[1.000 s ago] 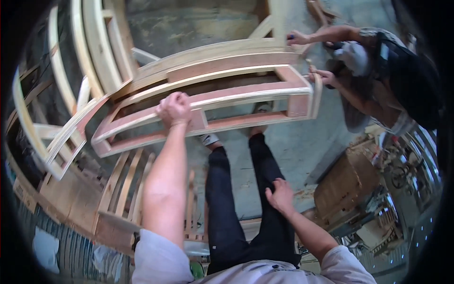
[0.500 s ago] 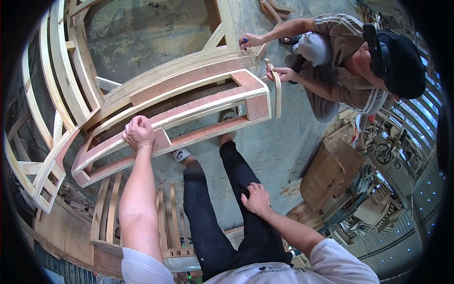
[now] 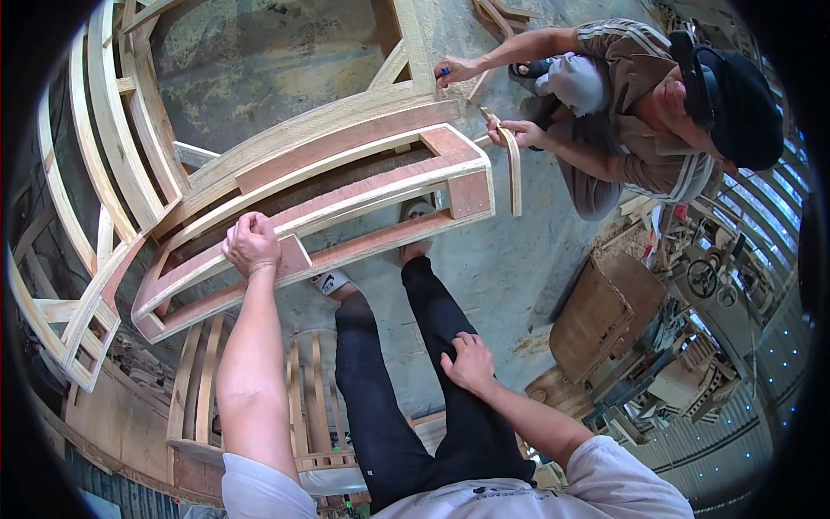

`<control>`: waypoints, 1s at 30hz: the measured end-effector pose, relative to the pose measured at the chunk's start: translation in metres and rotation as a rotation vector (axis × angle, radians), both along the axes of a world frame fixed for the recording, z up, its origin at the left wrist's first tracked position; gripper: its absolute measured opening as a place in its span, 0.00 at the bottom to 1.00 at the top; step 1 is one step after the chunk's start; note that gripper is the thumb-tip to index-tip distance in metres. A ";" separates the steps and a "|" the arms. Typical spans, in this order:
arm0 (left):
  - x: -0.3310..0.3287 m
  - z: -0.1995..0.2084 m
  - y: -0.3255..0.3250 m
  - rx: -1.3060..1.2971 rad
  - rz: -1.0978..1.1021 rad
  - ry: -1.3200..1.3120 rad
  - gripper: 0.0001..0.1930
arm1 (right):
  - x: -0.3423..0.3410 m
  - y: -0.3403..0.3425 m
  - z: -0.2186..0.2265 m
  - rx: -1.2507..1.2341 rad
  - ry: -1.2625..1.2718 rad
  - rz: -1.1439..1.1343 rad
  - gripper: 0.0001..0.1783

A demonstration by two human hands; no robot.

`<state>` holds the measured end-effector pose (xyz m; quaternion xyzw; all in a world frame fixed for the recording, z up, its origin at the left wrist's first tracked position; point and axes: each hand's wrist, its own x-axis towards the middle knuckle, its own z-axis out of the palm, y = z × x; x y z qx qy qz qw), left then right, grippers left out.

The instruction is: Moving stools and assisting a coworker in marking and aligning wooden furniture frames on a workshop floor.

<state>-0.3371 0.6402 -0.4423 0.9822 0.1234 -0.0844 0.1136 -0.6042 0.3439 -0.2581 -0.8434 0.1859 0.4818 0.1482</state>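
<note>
My left hand [image 3: 252,245] is closed, its fingers curled together over the upper rail of a long wooden frame [image 3: 372,195]. What lies inside those fingers, if anything, is hidden. The frame is built of pale timber and reddish plywood, and a small plywood block [image 3: 292,253] sits just beside my wrist. On the thigh of my black trousers [image 3: 438,316] rests my right hand [image 3: 469,362], fingers loosely apart and holding nothing.
A crouching co-worker [image 3: 644,130] at the right holds a curved wooden strip [image 3: 514,177] and a small blue item [image 3: 444,73]. Curved slatted framing [image 3: 112,112] rises at the left. Slatted wood [image 3: 207,381] stands below the frame; plywood panels [image 3: 596,316] and scraps lie at the right.
The co-worker's head and upper body have shifted slightly right, and the curved strip's lower end has swung a little right. My hands stay almost where they were.
</note>
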 end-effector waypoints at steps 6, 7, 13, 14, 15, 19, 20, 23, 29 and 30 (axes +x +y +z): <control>-0.003 -0.003 0.002 -0.010 0.006 0.021 0.10 | -0.002 0.001 -0.001 0.005 0.002 0.020 0.20; -0.003 -0.005 0.002 -0.020 0.011 0.024 0.10 | -0.001 0.000 -0.003 0.004 -0.017 0.016 0.20; 0.001 0.002 -0.002 -0.011 0.002 0.038 0.10 | 0.003 0.001 -0.001 -0.007 -0.035 0.014 0.19; -0.001 0.002 -0.002 0.010 -0.033 -0.001 0.11 | 0.001 0.002 0.001 -0.009 -0.014 0.014 0.20; 0.000 0.001 0.000 0.009 -0.033 -0.006 0.11 | 0.000 0.003 0.000 -0.011 0.008 0.014 0.20; -0.001 0.002 0.000 0.014 -0.031 0.002 0.10 | 0.008 0.002 0.000 0.004 0.039 0.000 0.21; 0.000 0.001 0.000 0.003 -0.020 -0.003 0.10 | 0.007 0.002 0.000 0.003 0.037 0.000 0.21; 0.000 0.000 -0.002 -0.017 0.001 0.007 0.09 | 0.002 0.002 -0.001 -0.002 0.031 0.008 0.21; 0.000 -0.003 0.002 -0.001 -0.006 -0.026 0.10 | 0.006 0.003 0.000 0.002 0.033 0.010 0.22; -0.001 -0.003 0.002 -0.001 -0.005 -0.030 0.10 | 0.002 0.003 -0.001 -0.003 0.031 0.021 0.21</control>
